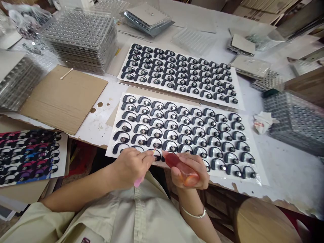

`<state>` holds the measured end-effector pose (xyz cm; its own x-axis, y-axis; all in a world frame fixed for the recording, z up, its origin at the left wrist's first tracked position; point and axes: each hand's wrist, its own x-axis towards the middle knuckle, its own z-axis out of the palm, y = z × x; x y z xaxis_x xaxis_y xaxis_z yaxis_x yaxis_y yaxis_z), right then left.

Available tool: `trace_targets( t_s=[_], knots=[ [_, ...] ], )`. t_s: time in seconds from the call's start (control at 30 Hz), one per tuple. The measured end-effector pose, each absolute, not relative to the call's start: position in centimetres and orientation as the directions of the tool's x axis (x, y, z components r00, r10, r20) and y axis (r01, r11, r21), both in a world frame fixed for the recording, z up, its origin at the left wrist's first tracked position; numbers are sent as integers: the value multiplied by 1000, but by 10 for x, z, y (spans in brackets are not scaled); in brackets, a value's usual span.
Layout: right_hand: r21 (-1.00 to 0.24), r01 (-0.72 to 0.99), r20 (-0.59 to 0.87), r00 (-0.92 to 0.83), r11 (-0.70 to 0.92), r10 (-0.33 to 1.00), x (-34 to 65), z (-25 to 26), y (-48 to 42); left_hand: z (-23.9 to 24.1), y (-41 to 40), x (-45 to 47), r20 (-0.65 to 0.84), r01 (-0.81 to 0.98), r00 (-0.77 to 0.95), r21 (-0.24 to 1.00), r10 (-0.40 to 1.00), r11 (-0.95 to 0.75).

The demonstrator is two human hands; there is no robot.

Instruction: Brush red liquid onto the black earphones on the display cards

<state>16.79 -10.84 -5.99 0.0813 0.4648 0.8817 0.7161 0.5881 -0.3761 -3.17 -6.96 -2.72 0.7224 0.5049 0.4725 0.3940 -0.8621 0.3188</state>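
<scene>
My left hand (134, 165) is closed in a pinch on a thin pink stick (138, 182), its tip touching the near row of black ear-hook earphone parts. My right hand (191, 170) is wrapped round a small red-orange squeeze bottle (182, 167), its nozzle pointing left toward the stick's tip. Both hands hover at the near edge of a white sheet (255, 148) covered with rows of these black parts. A second, similar white sheet (238, 91) lies just behind it.
Stacks of clear plastic trays (81, 38) stand at the back left, more trays (296, 121) at the right. A brown cardboard piece (63, 98) with a cotton swab (66, 73) lies left. A sheet of coloured ear-hooks (27, 155) sits lower left. A round wooden stool (263, 222) is bottom right.
</scene>
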Motion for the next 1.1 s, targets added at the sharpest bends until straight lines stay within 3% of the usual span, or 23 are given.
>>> trace_targets(
  t_s=[0.47,0.9,1.1],
  knots=[
    [-385,707,881,89,593,465,168,-60,-107,-24,-62,-34,425,384,706,443,567,-810],
    [-414,685,871,106,599,480,169,-61,-108,-27,-59,-36,425,377,704,455,569,-806],
    [-428,682,865,118,594,488,170,-63,-108,-28,-55,-37,439,295,667,587,603,-754]
  ],
)
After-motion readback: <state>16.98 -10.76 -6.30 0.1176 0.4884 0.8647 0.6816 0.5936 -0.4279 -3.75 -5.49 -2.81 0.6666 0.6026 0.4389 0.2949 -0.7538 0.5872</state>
